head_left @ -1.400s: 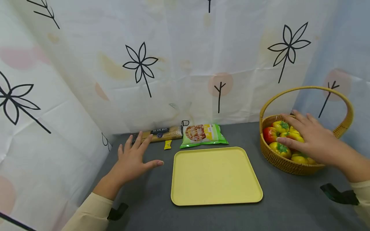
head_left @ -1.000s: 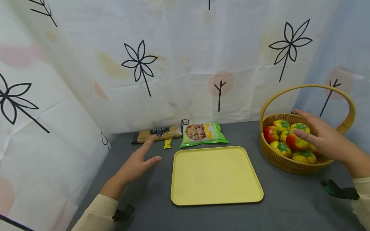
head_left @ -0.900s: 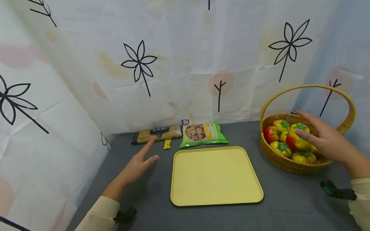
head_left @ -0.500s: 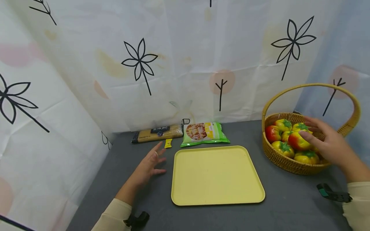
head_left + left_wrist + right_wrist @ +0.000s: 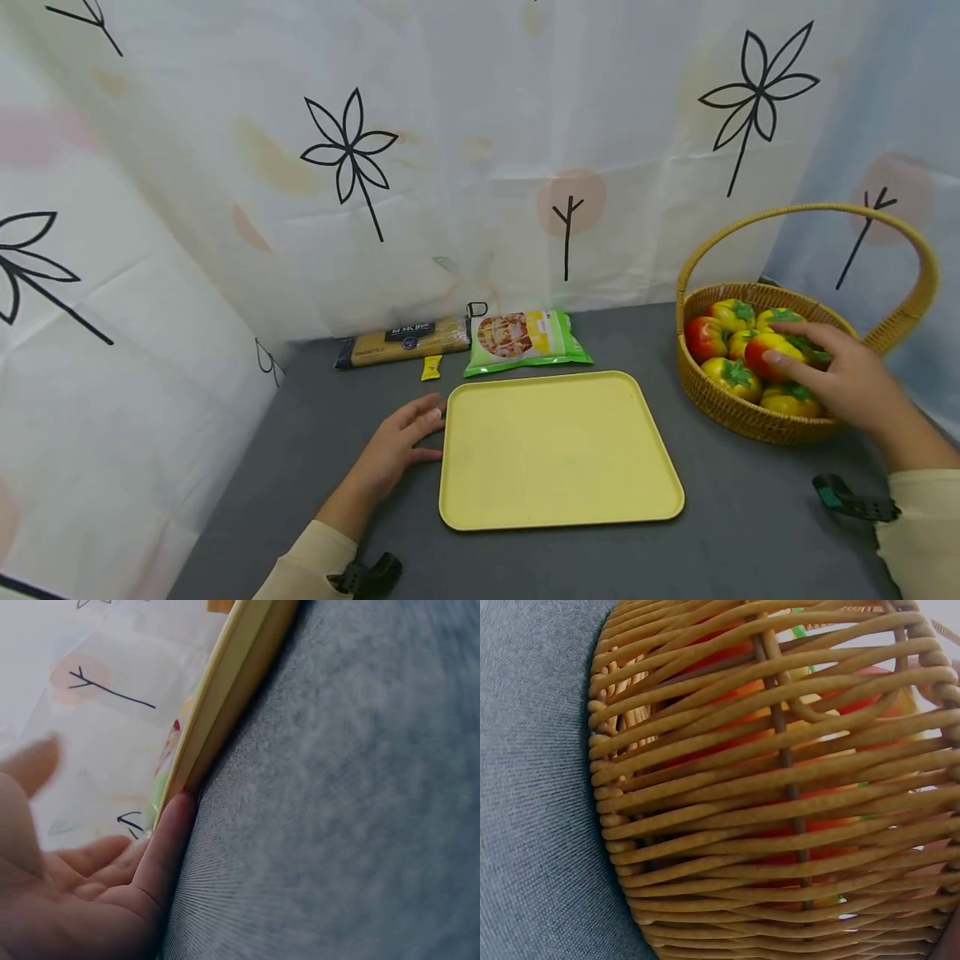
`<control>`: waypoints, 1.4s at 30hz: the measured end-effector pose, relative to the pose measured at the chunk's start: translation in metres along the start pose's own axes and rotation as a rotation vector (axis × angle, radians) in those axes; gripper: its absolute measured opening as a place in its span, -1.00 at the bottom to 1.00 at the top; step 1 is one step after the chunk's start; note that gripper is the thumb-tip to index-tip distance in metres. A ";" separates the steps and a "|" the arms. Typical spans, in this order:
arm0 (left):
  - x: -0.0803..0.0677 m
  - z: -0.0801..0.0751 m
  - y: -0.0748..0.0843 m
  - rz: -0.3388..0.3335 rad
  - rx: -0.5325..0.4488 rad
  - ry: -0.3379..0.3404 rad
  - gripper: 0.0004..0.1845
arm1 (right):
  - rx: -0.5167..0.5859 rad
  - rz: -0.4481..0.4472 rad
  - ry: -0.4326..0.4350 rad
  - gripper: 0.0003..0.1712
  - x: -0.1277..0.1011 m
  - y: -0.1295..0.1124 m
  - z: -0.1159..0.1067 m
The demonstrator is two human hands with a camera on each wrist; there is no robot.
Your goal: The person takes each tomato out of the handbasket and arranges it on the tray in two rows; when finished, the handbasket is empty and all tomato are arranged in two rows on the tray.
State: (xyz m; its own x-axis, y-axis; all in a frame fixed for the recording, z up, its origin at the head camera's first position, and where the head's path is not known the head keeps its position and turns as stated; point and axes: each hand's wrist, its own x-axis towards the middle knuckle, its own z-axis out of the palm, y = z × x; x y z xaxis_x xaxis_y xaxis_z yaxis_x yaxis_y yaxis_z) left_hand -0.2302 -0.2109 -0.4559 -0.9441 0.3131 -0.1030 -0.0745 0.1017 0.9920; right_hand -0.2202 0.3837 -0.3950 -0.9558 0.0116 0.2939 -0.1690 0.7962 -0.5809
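A yellow tray (image 5: 555,467) lies flat on the grey table. My left hand (image 5: 423,429) rests on the table beside it, fingers relaxed, with their tips touching the tray's left edge. The left wrist view shows one fingertip (image 5: 178,814) against the tray rim (image 5: 232,690). At the right stands a wicker basket (image 5: 750,421) with a tall handle and several red-and-yellow tomatoes. My right hand (image 5: 817,362) reaches into it, thumb and fingers curled round one red-yellow tomato (image 5: 763,354). The right wrist view shows only the basket wall (image 5: 780,825), with tomatoes behind the weave.
Against the back curtain lie a spaghetti packet (image 5: 405,340), a small yellow sachet (image 5: 431,367) and a green snack bag (image 5: 525,335). Printed curtains close off the back, left and right. Grey table (image 5: 750,533) stretches in front of the tray and basket.
My left hand drew back from near the spaghetti packet to the tray's left edge. My right hand settled lower in the basket and closed round a tomato.
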 end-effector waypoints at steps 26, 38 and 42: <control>-0.001 0.002 -0.007 0.013 0.187 0.048 -0.24 | -0.072 0.028 0.024 -0.12 -0.001 -0.003 0.002; -0.004 0.003 -0.008 0.029 0.192 0.046 -0.26 | -0.055 0.041 0.005 -0.09 0.001 -0.013 0.001; -0.003 0.003 -0.007 0.026 0.183 0.045 -0.26 | -0.051 0.015 0.010 -0.10 0.001 -0.023 0.002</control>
State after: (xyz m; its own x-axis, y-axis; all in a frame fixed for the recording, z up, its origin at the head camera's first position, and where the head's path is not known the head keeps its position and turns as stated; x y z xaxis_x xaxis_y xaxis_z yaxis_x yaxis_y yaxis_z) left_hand -0.2259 -0.2100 -0.4631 -0.9586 0.2758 -0.0705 0.0054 0.2652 0.9642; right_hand -0.2180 0.3641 -0.3827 -0.9555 0.0299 0.2934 -0.1419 0.8256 -0.5462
